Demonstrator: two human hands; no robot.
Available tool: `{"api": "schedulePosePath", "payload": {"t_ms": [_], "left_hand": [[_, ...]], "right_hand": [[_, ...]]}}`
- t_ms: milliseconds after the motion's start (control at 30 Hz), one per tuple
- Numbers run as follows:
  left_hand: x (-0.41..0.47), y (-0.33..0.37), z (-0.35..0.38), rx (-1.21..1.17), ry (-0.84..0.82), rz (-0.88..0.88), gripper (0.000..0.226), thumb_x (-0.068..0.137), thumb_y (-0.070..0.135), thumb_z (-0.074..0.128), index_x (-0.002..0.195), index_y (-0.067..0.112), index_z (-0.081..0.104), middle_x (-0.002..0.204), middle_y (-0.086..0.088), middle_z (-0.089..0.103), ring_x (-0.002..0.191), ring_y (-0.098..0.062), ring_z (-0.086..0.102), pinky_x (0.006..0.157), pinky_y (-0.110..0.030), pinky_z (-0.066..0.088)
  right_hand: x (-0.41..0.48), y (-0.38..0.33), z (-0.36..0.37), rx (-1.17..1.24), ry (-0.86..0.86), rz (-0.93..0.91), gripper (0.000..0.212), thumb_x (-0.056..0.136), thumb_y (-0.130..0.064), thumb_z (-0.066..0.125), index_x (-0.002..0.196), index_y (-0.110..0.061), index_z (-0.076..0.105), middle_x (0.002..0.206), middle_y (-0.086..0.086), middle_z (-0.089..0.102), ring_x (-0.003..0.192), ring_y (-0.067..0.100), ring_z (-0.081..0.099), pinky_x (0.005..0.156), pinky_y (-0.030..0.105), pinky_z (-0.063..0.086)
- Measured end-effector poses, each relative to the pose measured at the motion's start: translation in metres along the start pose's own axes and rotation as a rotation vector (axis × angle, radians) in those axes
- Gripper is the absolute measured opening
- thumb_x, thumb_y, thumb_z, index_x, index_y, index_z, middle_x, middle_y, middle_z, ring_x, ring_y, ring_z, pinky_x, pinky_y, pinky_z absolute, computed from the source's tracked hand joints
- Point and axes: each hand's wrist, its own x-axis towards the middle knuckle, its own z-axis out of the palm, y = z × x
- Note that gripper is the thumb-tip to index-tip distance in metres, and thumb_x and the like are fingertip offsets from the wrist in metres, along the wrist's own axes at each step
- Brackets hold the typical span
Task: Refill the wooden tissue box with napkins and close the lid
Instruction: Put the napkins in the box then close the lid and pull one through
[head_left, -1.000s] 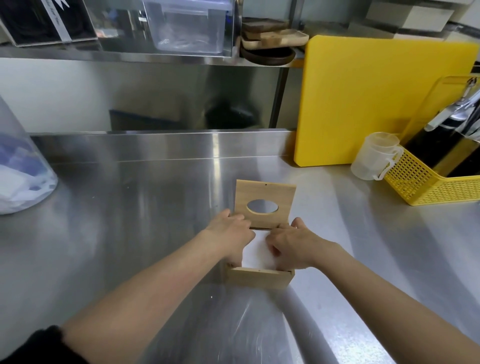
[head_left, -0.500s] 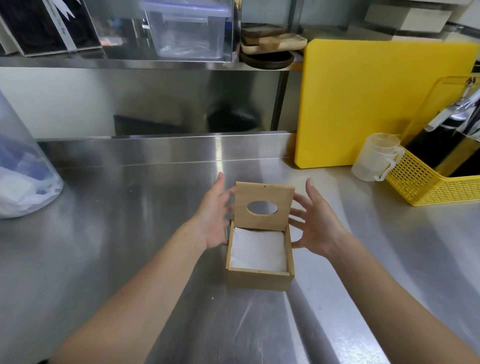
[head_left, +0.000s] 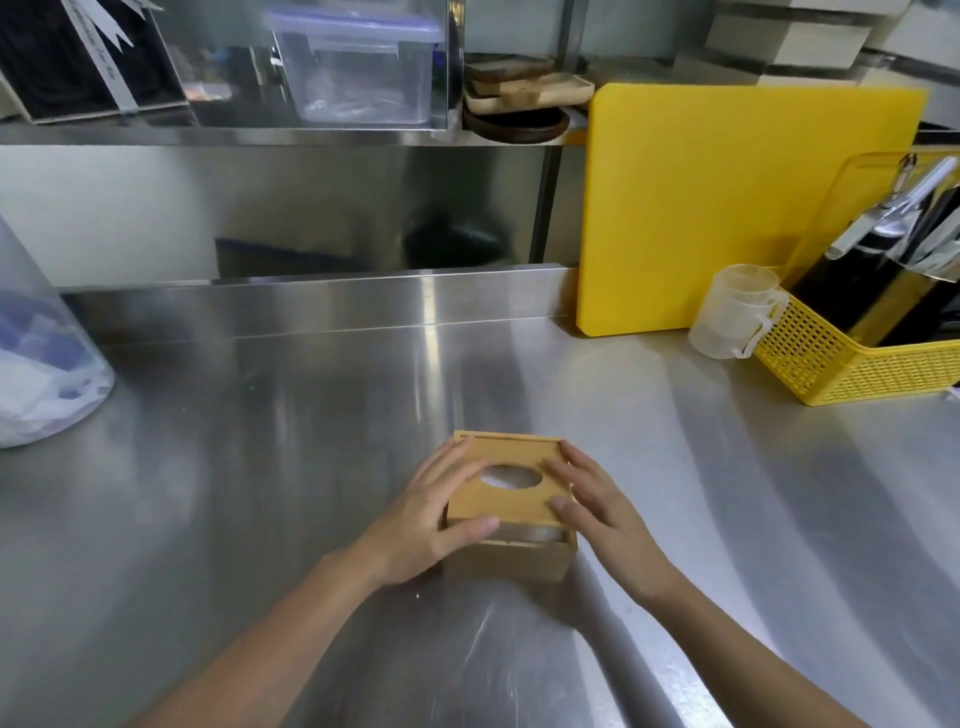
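The wooden tissue box (head_left: 511, 553) sits on the steel table (head_left: 260, 467), its lid (head_left: 506, 480) lying nearly flat, white napkins (head_left: 511, 477) showing through the oval hole. Left hand (head_left: 434, 512) and right hand (head_left: 595, 501) press flat, fingers spread, on the lid's two sides.

Both bare forearms reach in from the near edge, the left from about 7 o'clock and the right from about 5 o'clock, converging toward the middle of the view. The left hand (head_left: 431, 512) lies palm-down with its fingers spread toward 1 o'clock and the thumb pointing to 3 o'clock along its near side. The right hand (head_left: 597, 501) lies flat too, fingers stretched toward 11 o'clock and thumb tucked inward toward 9 o'clock, the two hands near each other but apart.
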Motion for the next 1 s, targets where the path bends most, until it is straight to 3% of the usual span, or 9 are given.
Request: {"api": "schedulePosePath", "payload": {"t_ms": [67,100,233,500,633,733,800,900,1000], "left_hand": [[-0.003,-0.003,0.003,0.082,0.008,0.035,0.073,0.077,0.060,0.054,0.140,0.038,0.025,0.152,0.020,0.002,0.138,0.008,-0.010,0.113,-0.025,0.003],[-0.004,-0.004,0.004,0.103,0.010,0.045,0.074,0.078,0.061,0.054,0.141,0.039,0.022,0.152,0.020,0.000,0.137,0.008,-0.011,0.113,-0.026,0.004],[-0.006,-0.010,0.005,0.260,-0.011,0.073,0.077,0.078,0.069,0.045,0.142,0.043,0.011,0.152,0.024,-0.008,0.136,0.008,-0.017,0.113,-0.028,0.004],[-0.009,-0.006,0.003,0.370,-0.043,0.082,0.078,0.079,0.070,0.039,0.143,0.041,0.006,0.151,0.022,-0.015,0.134,0.008,-0.024,0.113,-0.026,0.000],[-0.010,-0.002,0.004,0.339,0.005,0.094,0.070,0.081,0.069,0.036,0.142,0.041,0.019,0.152,0.020,-0.007,0.133,0.010,-0.022,0.111,-0.022,-0.004],[-0.002,0.006,0.004,0.302,0.145,0.098,0.048,0.086,0.057,0.039,0.126,0.034,0.051,0.152,0.014,0.020,0.136,0.008,-0.005,0.106,-0.013,-0.001],[0.010,0.014,0.004,0.353,0.210,0.037,0.033,0.090,0.044,0.043,0.111,0.029,0.062,0.149,0.006,0.034,0.138,-0.001,0.008,0.106,-0.019,0.006],[0.029,0.027,0.006,0.466,0.122,-0.076,0.029,0.093,0.037,0.040,0.105,0.027,0.064,0.153,-0.003,0.027,0.142,-0.016,0.008,0.112,-0.034,0.010],[0.042,0.040,0.008,0.633,-0.071,-0.124,0.036,0.095,0.032,0.031,0.118,0.027,0.058,0.158,-0.008,0.009,0.144,-0.024,0.002,0.115,-0.040,0.005]], "right_hand": [[-0.003,0.002,0.001,-0.133,-0.021,-0.051,0.041,0.085,-0.041,0.050,0.126,-0.040,0.044,0.147,-0.020,0.023,0.126,-0.017,0.023,0.101,-0.004,0.017],[-0.003,0.004,0.001,-0.176,-0.010,-0.068,0.045,0.084,-0.044,0.048,0.128,-0.038,0.042,0.148,-0.020,0.022,0.127,-0.017,0.022,0.100,-0.004,0.016],[-0.004,0.009,0.001,-0.291,-0.020,-0.098,0.046,0.089,-0.038,0.050,0.134,-0.034,0.040,0.148,-0.019,0.019,0.135,-0.003,0.020,0.110,0.018,0.016],[-0.005,0.009,0.001,-0.409,-0.029,-0.169,0.048,0.089,-0.038,0.050,0.134,-0.034,0.037,0.144,-0.022,0.016,0.132,-0.001,0.022,0.111,0.022,0.018],[-0.005,0.009,-0.001,-0.430,-0.025,-0.199,0.047,0.088,-0.038,0.052,0.132,-0.036,0.038,0.142,-0.022,0.018,0.129,-0.002,0.024,0.109,0.021,0.019],[-0.003,0.007,-0.002,-0.496,0.028,-0.266,0.043,0.085,-0.034,0.059,0.127,-0.027,0.050,0.139,-0.015,0.028,0.123,0.001,0.029,0.106,0.024,0.020],[0.001,0.004,-0.002,-0.523,0.048,-0.292,0.039,0.084,-0.031,0.063,0.122,-0.023,0.055,0.137,-0.011,0.033,0.120,0.003,0.031,0.104,0.025,0.020],[0.007,-0.001,-0.001,-0.544,0.041,-0.309,0.034,0.085,-0.028,0.062,0.118,-0.022,0.058,0.138,-0.005,0.039,0.121,0.006,0.034,0.103,0.024,0.022],[0.012,-0.004,0.000,-0.568,-0.011,-0.290,0.032,0.087,-0.028,0.059,0.118,-0.021,0.057,0.138,-0.002,0.042,0.125,0.014,0.038,0.105,0.023,0.025]]}}
